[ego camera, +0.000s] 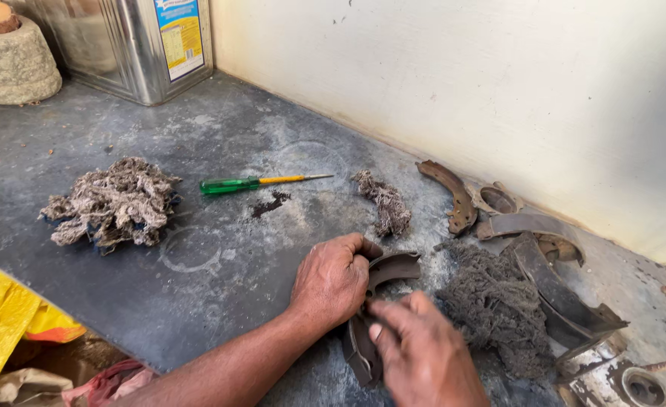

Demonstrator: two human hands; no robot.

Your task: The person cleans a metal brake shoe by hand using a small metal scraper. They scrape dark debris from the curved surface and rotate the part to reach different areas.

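Rusty steel, curved and rigid: the brake shoe lies on the counter just left of the grey rag wad. It is judged heavy and grimy, best taken by its rim. Left hand is clenched around its upper end; right hand pinches its lower arc.

Dull rusty metal brake shoe; glossy green plastic screwdriver.

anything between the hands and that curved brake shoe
Nothing visible. The left hand grips the upper end of the brake shoe, and the right hand rests on its lower part. The grey waste wad lies beside it to the right, not between.
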